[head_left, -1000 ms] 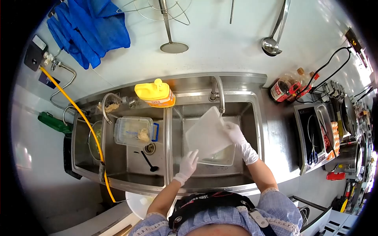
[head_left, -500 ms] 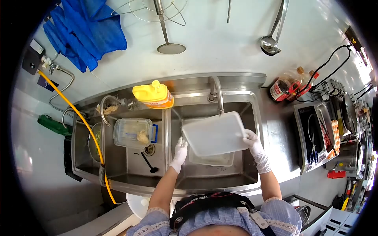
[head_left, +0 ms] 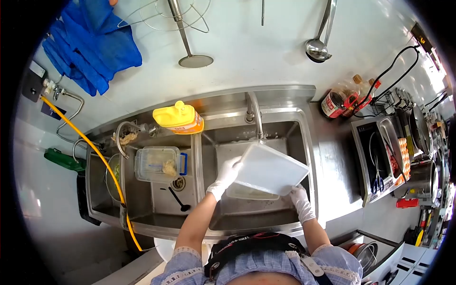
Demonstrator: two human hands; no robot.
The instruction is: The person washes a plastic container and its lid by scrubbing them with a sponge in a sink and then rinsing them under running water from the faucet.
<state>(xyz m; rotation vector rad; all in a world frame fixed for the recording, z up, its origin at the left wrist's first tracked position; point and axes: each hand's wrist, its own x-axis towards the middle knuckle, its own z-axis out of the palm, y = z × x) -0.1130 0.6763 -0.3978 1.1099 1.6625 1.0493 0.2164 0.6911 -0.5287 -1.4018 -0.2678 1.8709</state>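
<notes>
A rectangular, translucent white plastic lid (head_left: pixel 270 170) with a raised rim is held tilted over the right sink basin, below the faucet (head_left: pixel 255 114). My left hand (head_left: pixel 230 175), in a white glove, grips its left edge. My right hand (head_left: pixel 299 197), also gloved, has its fingers closed at the lower right corner. Beneath the lid, a clear plastic container (head_left: pixel 247 192) lies on the basin floor, mostly covered from view.
In the middle basin sit a clear box with a blue clip (head_left: pixel 156 164) and a black spoon (head_left: pixel 179 199). A yellow jug (head_left: pixel 178 118) stands on the divider's back end. A yellow hose (head_left: pixel 111 166) crosses the left basin. Bottles (head_left: pixel 335 104) stand right of the sink.
The lid has turned clockwise and shifted right. My left hand has risen from beside it to grip its edge; my right hand has slid down to the lower corner.
</notes>
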